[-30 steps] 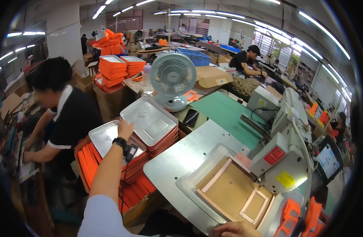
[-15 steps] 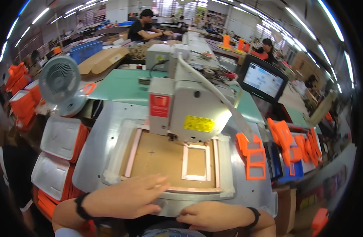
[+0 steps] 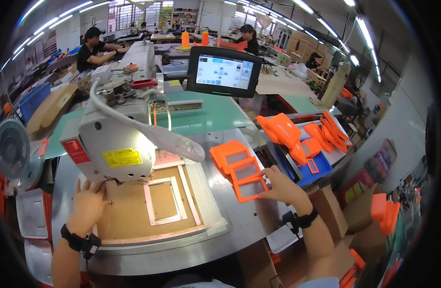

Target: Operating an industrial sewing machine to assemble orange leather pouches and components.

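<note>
My left hand [image 3: 88,204] lies flat with its fingers stretched out over the left edge of a tan board [image 3: 117,218], beside the sewing head [image 3: 110,139] of a grey machine. A white-edged rectangular frame [image 3: 150,206] is fixed on that board. On the right, my right hand [image 3: 285,187] has its thumb and fingers at the right edge of an orange rectangular frame with a grey mesh window [image 3: 251,188]. Its grip looks closed on that edge, though the fingertips are partly hidden. More orange mesh pieces [image 3: 230,156] overlap behind it on the metal plate.
A lit touch screen [image 3: 223,72] stands behind the plate. Blue trays [image 3: 321,168] with orange pouches [image 3: 282,129] sit at the right. Cardboard boxes [image 3: 328,211] are below them. At the left are a fan [image 3: 11,146] and stacked white trays [image 3: 33,213]. Co-workers sit farther back.
The view has turned right. My left hand has gone from the board's front edge to its left side. My right hand has moved from the front edge to the orange frames.
</note>
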